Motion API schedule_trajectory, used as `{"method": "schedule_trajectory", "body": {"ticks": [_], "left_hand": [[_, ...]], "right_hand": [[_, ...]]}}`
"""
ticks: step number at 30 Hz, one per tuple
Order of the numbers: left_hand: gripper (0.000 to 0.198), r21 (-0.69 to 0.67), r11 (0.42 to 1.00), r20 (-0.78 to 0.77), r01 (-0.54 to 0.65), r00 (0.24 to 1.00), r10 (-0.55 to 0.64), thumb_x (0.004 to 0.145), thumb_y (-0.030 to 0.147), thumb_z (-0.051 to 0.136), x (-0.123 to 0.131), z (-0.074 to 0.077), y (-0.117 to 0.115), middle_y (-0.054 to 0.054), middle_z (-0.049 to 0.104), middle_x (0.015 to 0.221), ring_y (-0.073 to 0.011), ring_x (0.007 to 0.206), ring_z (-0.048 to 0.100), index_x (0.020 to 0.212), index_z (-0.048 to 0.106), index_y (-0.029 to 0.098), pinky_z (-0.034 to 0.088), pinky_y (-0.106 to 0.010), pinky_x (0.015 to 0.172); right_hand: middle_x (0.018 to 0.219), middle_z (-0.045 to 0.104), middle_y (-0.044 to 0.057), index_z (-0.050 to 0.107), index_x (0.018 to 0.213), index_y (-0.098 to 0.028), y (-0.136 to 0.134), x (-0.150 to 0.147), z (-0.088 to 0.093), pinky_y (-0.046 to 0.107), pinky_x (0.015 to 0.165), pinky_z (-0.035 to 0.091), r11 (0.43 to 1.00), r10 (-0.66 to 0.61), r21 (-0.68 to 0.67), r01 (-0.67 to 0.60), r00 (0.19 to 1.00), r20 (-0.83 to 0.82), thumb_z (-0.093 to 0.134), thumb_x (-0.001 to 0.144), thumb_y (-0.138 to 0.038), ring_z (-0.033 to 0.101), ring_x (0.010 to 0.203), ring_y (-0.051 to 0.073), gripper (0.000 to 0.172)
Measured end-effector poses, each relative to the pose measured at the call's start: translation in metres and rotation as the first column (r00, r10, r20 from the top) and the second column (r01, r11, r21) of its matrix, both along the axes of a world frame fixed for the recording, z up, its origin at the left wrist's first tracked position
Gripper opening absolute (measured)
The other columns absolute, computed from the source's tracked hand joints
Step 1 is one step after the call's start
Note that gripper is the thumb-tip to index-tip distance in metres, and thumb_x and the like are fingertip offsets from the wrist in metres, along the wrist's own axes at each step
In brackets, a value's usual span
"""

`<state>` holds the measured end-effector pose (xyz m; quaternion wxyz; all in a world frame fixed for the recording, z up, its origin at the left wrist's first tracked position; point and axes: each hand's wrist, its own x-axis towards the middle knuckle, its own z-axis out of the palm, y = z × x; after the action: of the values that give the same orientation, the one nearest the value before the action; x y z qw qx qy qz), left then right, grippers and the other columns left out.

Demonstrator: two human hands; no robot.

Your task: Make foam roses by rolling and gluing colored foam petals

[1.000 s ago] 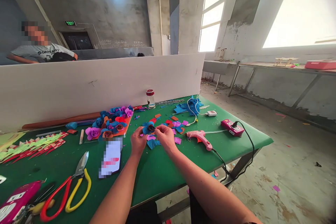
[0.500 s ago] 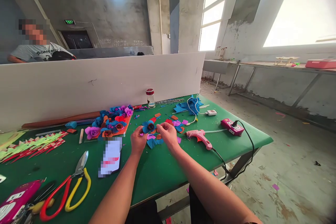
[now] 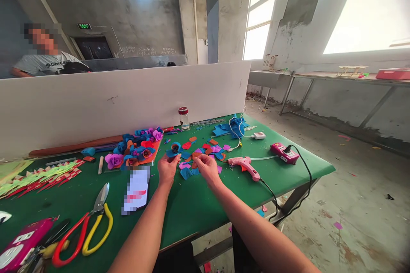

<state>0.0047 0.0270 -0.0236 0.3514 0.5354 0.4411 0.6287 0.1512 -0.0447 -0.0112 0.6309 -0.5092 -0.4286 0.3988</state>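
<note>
My left hand (image 3: 167, 171) is closed on a blue paper flower (image 3: 175, 148) with a dark brown centre, holding it from below above the green table. To its right my right hand (image 3: 206, 167) has its fingers pinched together, apart from the flower. Whether a small piece sits in that pinch I cannot make out, as brown scraps lie behind the fingertips. Loose paper petals (image 3: 185, 173) in blue, purple, red and brown lie around both hands. A pink glue gun (image 3: 245, 166) rests just right of my right hand.
Finished paper flowers (image 3: 113, 161) are heaped to the left, near a phone (image 3: 137, 190) and red-and-yellow-handled scissors (image 3: 86, 226). A lidded glass jar (image 3: 183, 118) stands by the white partition (image 3: 128, 102). A pink power strip (image 3: 284, 154) with a black cord lies right. Another person sits beyond the partition.
My left hand has drawn the flower slightly left and tipped it upward. My right fingers have moved a little right and down, so the gap between the flower and that hand is wider.
</note>
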Motion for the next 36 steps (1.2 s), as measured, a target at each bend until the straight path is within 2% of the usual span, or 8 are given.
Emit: {"method": "schedule_trajectory", "body": {"ticks": [4,7,14,18,22,29,32,36], "left_hand": [[0.026,-0.051,0.994,0.192,0.096,0.978,-0.084,0.056,0.034,0.084,0.0,0.0,0.0,0.001,0.064,0.059,-0.0124,0.053,0.057,0.067,0.067,0.018,0.049,-0.028,0.059],[0.028,-0.076,0.99,0.258,0.122,0.961,-0.099,0.054,0.033,0.086,0.0,0.002,-0.001,0.001,0.064,0.06,-0.0117,0.053,0.057,0.066,0.067,0.017,0.049,-0.027,0.059],[0.029,-0.055,0.994,0.215,0.094,0.973,-0.08,0.054,0.035,0.085,0.0,0.003,0.0,0.002,0.063,0.059,-0.0111,0.052,0.055,0.068,0.067,0.017,0.045,-0.026,0.056],[0.029,-0.003,0.998,0.201,0.067,0.978,-0.065,0.055,0.034,0.084,0.002,0.005,0.001,0.0,0.067,0.067,-0.0141,0.063,0.061,0.072,0.067,0.018,0.051,-0.03,0.066],[0.03,0.061,0.991,0.172,0.119,0.977,-0.128,0.057,0.036,0.082,0.003,0.009,-0.001,0.0,0.068,0.07,-0.016,0.065,0.064,0.074,0.065,0.019,0.053,-0.034,0.073],[0.024,0.1,0.962,0.156,0.253,0.951,-0.266,0.066,0.036,0.079,-0.003,0.018,-0.007,0.006,0.054,0.058,-0.0096,0.053,0.051,0.072,0.061,0.021,0.045,-0.024,0.058],[0.025,0.076,0.965,0.138,0.252,0.956,-0.26,0.066,0.037,0.079,-0.004,0.019,-0.009,0.004,0.057,0.063,-0.009,0.055,0.049,0.073,0.063,0.02,0.041,-0.023,0.054],[0.028,0.054,0.975,0.08,0.214,0.973,-0.218,0.064,0.042,0.079,-0.004,0.019,-0.01,-0.001,0.065,0.073,-0.0122,0.065,0.055,0.076,0.068,0.018,0.044,-0.024,0.06]], "right_hand": [[0.06,0.063,-0.001,0.058,0.062,-0.018,-0.002,0.003,-0.008,0.021,0.047,0.034,0.999,0.037,-0.002,-0.037,0.999,0.021,0.057,0.073,-0.037,0.044,0.048,0.01,0.022],[0.059,0.063,0.0,0.059,0.064,-0.018,-0.002,0.009,-0.014,0.022,0.048,0.035,1.0,0.026,0.001,-0.026,0.998,0.059,0.057,0.076,-0.04,0.047,0.049,0.011,0.025],[0.058,0.064,0.0,0.061,0.069,-0.02,0.008,0.038,-0.017,0.024,0.052,0.037,0.999,-0.029,0.022,0.024,0.96,0.279,0.058,0.076,-0.044,0.052,0.052,0.014,0.025],[0.059,0.063,-0.001,0.062,0.07,-0.02,0.015,0.057,-0.012,0.025,0.055,0.039,0.997,-0.079,0.038,0.071,0.947,0.311,0.057,0.076,-0.044,0.054,0.053,0.015,0.025],[0.064,0.065,-0.001,0.065,0.076,-0.02,0.019,0.066,-0.01,0.025,0.059,0.041,0.995,-0.101,0.052,0.087,0.911,0.4,0.056,0.079,-0.04,0.057,0.06,0.016,0.022],[0.064,0.065,-0.001,0.069,0.072,-0.021,0.011,0.035,-0.013,0.023,0.055,0.034,0.993,0.104,-0.023,-0.12,0.733,0.672,0.063,0.078,-0.023,0.054,0.059,0.014,0.009],[0.069,0.067,0.0,0.071,0.075,-0.021,0.008,0.015,-0.013,0.023,0.057,0.034,0.975,0.199,-0.083,-0.207,0.641,0.741,0.07,0.072,-0.017,0.057,0.065,0.015,0.005],[0.076,0.069,0.003,0.067,0.066,-0.02,0.008,-0.002,-0.013,0.025,0.06,0.034,0.976,0.206,-0.114,-0.186,0.614,0.762,0.072,0.066,-0.011,0.061,0.074,0.019,0.01]]}}
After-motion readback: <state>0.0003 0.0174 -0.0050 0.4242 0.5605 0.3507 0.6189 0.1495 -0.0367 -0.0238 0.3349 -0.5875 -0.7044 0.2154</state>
